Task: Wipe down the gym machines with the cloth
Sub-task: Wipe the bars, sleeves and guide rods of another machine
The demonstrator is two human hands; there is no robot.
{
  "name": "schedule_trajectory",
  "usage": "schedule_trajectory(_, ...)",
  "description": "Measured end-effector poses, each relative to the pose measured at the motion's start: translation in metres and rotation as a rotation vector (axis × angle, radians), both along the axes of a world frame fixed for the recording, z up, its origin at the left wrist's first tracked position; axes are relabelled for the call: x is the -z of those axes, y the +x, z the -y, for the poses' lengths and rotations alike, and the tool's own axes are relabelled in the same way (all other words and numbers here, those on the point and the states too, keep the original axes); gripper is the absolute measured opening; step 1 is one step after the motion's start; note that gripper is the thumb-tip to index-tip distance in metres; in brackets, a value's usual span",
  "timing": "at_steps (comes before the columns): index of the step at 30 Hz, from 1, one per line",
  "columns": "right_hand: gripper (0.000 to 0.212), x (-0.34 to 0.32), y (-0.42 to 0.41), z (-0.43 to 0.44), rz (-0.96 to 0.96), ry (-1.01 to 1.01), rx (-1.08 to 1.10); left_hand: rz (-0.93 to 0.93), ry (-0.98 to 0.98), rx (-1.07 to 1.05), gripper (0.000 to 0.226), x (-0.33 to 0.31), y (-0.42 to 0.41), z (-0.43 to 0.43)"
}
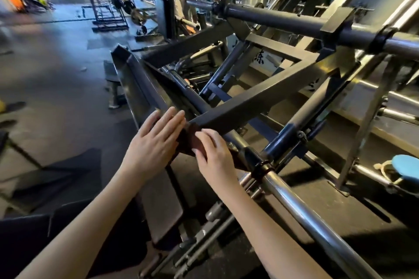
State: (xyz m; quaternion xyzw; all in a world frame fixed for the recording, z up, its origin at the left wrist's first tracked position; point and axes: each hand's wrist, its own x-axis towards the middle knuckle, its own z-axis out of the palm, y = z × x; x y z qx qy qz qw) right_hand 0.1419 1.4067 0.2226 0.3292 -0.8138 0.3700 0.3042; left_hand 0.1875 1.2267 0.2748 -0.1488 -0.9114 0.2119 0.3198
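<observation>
A dark brown cloth (190,140) lies bunched against the black steel frame of a gym machine (256,97), where a square crossbeam meets a sloping rail. My left hand (156,142) lies flat with straight fingers on the cloth's left side and the rail. My right hand (213,154) touches the cloth from the right, its fingers bent over the cloth's edge. A chrome bar (301,210) runs from under my right hand toward the lower right.
A grey round bar (283,21) crosses the upper right of the frame. A person (183,2) stands at the back by other machines. A blue round object (405,164) sits low at the right. Dark floor mats (56,79) spread to the left.
</observation>
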Motion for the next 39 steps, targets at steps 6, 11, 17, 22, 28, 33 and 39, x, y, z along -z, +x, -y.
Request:
schedule_trajectory(6,0.034,0.031,-0.025,0.023,-0.18,-0.011,0.069,0.015,0.015,0.059,0.054,-0.012,-0.01,0.029)
schedule_trajectory(11,0.032,0.06,-0.024,0.007,-0.024,0.008,0.253,-0.014,0.075,0.112,0.049,-0.008,-0.018,0.028)
schedule_trajectory(17,0.015,0.027,-0.02,0.034,-0.256,-0.071,0.105,-0.03,0.103,0.124,0.047,-0.009,-0.017,0.026)
schedule_trajectory(22,0.019,0.07,-0.03,0.0,0.045,-0.034,0.191,-0.024,0.115,0.086,0.049,-0.006,-0.015,0.025)
schedule_trajectory(28,0.018,0.038,-0.023,0.021,-0.088,-0.031,0.055,-0.013,0.139,0.083,0.048,-0.008,-0.014,0.022)
schedule_trajectory(33,0.024,0.064,-0.027,0.004,0.066,-0.052,0.146,-0.016,0.134,0.072,0.048,-0.006,-0.013,0.023)
schedule_trajectory(39,0.018,0.043,-0.015,0.015,0.09,-0.094,0.1,-0.029,0.122,0.083,0.046,-0.005,-0.016,0.023)
